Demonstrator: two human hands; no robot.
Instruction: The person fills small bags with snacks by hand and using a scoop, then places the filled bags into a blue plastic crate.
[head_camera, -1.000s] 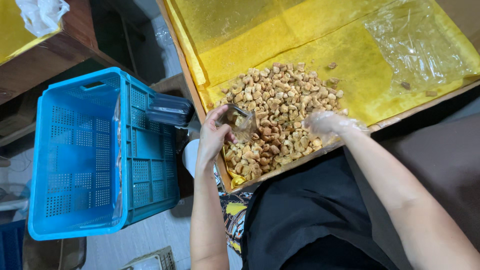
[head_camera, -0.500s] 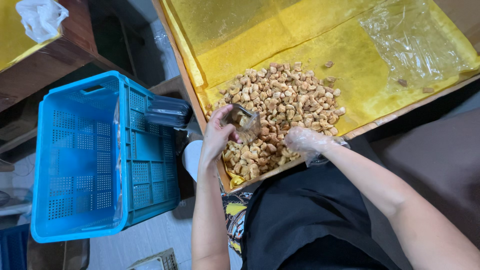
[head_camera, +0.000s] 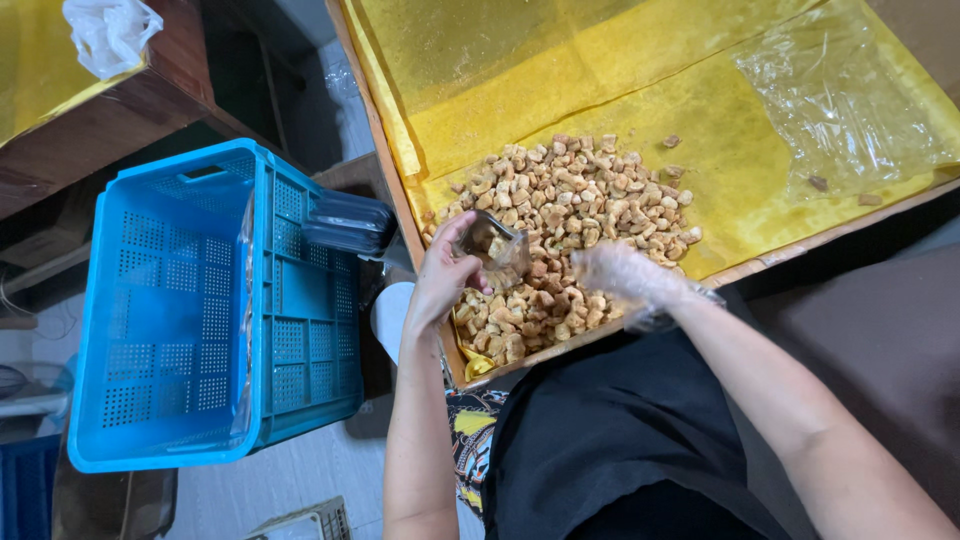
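Here, the left hand grips a small clear bag at the near edge of the snack pile; the bag looks partly filled. The right hand, in a thin plastic glove, rests cupped on the pieces. Most pieces remain loose on the yellow-lined tray. The blue crate beside it holds only a clear liner, as far as visible.

We are seeing one blue crate, one heap of pale brown snack pieces too many to count, one small clear bag, two hands, one yellow-lined tray and one loose plastic sheet.
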